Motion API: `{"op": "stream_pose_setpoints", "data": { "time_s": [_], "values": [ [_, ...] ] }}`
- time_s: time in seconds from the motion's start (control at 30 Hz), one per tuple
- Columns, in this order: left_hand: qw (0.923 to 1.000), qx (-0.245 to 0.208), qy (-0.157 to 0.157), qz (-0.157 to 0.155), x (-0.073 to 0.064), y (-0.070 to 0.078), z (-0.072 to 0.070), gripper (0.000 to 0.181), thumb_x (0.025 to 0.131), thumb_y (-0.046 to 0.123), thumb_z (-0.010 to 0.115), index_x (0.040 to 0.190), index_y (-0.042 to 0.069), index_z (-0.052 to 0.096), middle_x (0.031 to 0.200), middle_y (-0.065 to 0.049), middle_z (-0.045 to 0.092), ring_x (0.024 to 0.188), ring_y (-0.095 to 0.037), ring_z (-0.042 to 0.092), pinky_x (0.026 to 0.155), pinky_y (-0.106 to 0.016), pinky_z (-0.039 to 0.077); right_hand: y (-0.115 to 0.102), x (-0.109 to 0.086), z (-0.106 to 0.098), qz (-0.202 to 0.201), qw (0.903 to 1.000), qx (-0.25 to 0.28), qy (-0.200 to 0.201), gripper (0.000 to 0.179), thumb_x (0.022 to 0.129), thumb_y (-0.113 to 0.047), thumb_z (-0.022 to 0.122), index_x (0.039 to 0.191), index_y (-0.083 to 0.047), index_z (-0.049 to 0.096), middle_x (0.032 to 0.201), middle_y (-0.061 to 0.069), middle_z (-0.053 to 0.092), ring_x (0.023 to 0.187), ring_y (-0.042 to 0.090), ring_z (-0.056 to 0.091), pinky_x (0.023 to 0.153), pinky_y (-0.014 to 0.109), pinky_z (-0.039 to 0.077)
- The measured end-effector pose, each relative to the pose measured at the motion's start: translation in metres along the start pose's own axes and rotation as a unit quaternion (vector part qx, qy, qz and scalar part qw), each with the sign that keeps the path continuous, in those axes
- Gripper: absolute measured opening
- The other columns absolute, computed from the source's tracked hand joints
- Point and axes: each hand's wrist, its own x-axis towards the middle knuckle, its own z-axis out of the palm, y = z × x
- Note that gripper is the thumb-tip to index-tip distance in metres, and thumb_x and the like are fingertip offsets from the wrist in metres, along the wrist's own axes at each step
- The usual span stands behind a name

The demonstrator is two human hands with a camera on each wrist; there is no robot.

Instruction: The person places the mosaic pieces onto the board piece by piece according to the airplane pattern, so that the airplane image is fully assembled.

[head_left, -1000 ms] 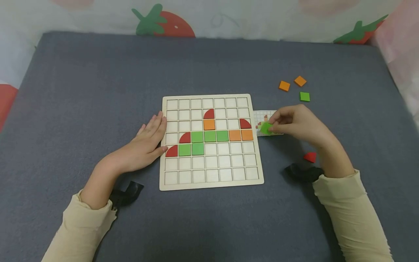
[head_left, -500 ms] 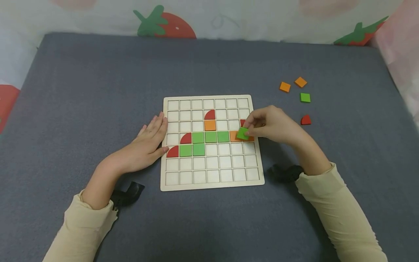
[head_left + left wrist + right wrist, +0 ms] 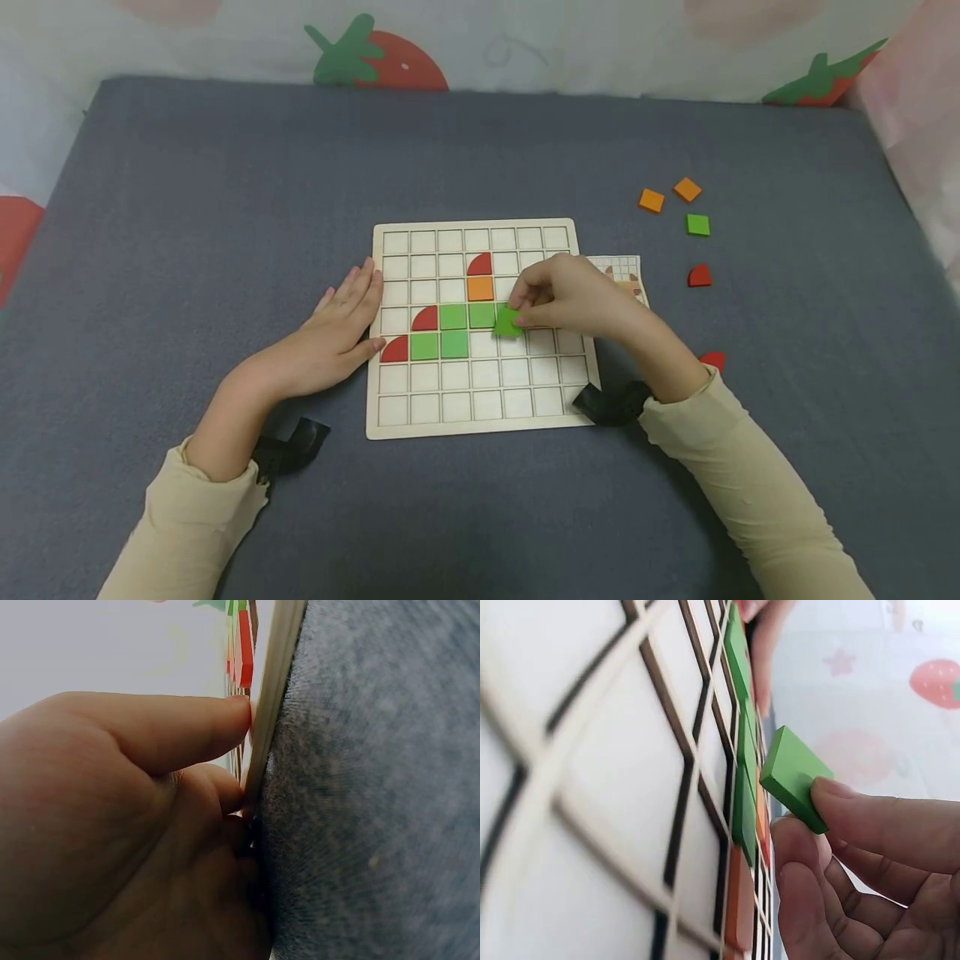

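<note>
My right hand (image 3: 577, 296) pinches a green square tile (image 3: 507, 322) between thumb and fingers, over the wooden grid board (image 3: 480, 432). In the right wrist view the green tile (image 3: 795, 776) is tilted and held above the board's surface. My left hand (image 3: 326, 333) lies with straight fingers along the board's left edge, thumb tip on the rim; the left wrist view shows the thumb (image 3: 202, 731) against that edge. Set in the board are green squares (image 3: 453, 345), an orange square (image 3: 480, 288) and red quarter-round tiles (image 3: 425, 318). My right hand hides some cells on the board's right side.
Loose on the grey cloth at right are two orange tiles (image 3: 652, 200), a green tile (image 3: 697, 225) and a red quarter-round tile (image 3: 700, 276). Another red piece (image 3: 713, 359) shows beside the right sleeve. A printed pattern card (image 3: 626, 268) sticks out from the board's right side.
My right hand has moved left with the green tile, from over the pattern card to over the board's middle right. My left hand has stayed at the board's left edge.
</note>
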Motion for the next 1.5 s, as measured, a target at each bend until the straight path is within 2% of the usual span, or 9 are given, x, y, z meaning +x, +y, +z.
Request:
{"op": "stream_pose_setpoints", "data": {
  "time_s": [0.23, 0.43, 0.8, 1.2, 1.37, 1.5],
  "values": [
    [1.0000, -0.001, 0.002, -0.001, 0.000, 0.001, 0.000, 0.072, 0.100, 0.022, 0.044, 0.148, -0.004, -0.003, 0.155, -0.017, -0.015, 0.142, -0.030, -0.014, 0.111, -0.053, -0.001, -0.014, 0.004, 0.014, 0.006, 0.9992, -0.030, -0.028, 0.005, 0.080, -0.003, 0.072, 0.084, -0.004, 0.070, 0.076, 0.000, 0.066, 0.070, 0.013, 0.060, 0.068, 0.029, 0.048],
    [1.0000, -0.001, 0.001, 0.000, 0.000, 0.001, 0.000, 0.072, 0.100, 0.022, 0.044, 0.148, -0.004, -0.003, 0.155, -0.017, -0.015, 0.142, -0.030, -0.014, 0.111, -0.053, -0.001, -0.016, 0.008, 0.019, 0.000, 0.9989, -0.032, -0.034, 0.004, 0.079, -0.002, 0.072, 0.082, -0.004, 0.070, 0.074, -0.001, 0.066, 0.069, 0.013, 0.060, 0.068, 0.028, 0.049],
    [1.0000, 0.000, 0.000, 0.000, 0.001, 0.001, -0.001, 0.072, 0.100, 0.022, 0.044, 0.148, -0.004, -0.003, 0.155, -0.015, -0.016, 0.142, -0.029, -0.014, 0.111, -0.052, -0.002, -0.015, 0.011, 0.020, -0.003, 0.9983, -0.044, -0.038, 0.006, 0.077, -0.006, 0.076, 0.080, -0.002, 0.072, 0.072, -0.001, 0.065, 0.068, 0.013, 0.058, 0.066, 0.027, 0.047],
    [1.0000, 0.000, 0.000, -0.002, 0.000, 0.001, -0.001, 0.072, 0.100, 0.023, 0.044, 0.148, -0.004, -0.002, 0.155, -0.015, -0.016, 0.142, -0.029, -0.014, 0.112, -0.052, -0.001, -0.014, 0.011, 0.019, 0.007, 0.9992, -0.022, -0.033, 0.007, 0.075, -0.003, 0.076, 0.079, -0.006, 0.072, 0.073, -0.001, 0.067, 0.068, 0.013, 0.060, 0.066, 0.027, 0.048],
    [1.0000, -0.001, 0.000, -0.001, 0.000, 0.001, 0.000, 0.072, 0.100, 0.023, 0.045, 0.148, -0.004, -0.002, 0.155, -0.015, -0.015, 0.142, -0.029, -0.014, 0.112, -0.052, -0.002, -0.014, 0.010, 0.015, 0.010, 0.9992, -0.018, -0.035, 0.006, 0.076, -0.004, 0.076, 0.080, -0.007, 0.072, 0.074, -0.002, 0.068, 0.068, 0.012, 0.060, 0.066, 0.027, 0.048],
    [1.0000, -0.003, 0.000, -0.002, 0.000, 0.000, 0.000, 0.072, 0.100, 0.022, 0.045, 0.148, -0.004, -0.002, 0.155, -0.016, -0.015, 0.142, -0.030, -0.014, 0.111, -0.053, -0.001, -0.010, 0.008, 0.006, 0.002, 0.9997, -0.007, -0.022, 0.006, 0.077, -0.004, 0.075, 0.082, -0.005, 0.071, 0.073, 0.000, 0.067, 0.068, 0.015, 0.059, 0.065, 0.028, 0.047]
  ]
}}
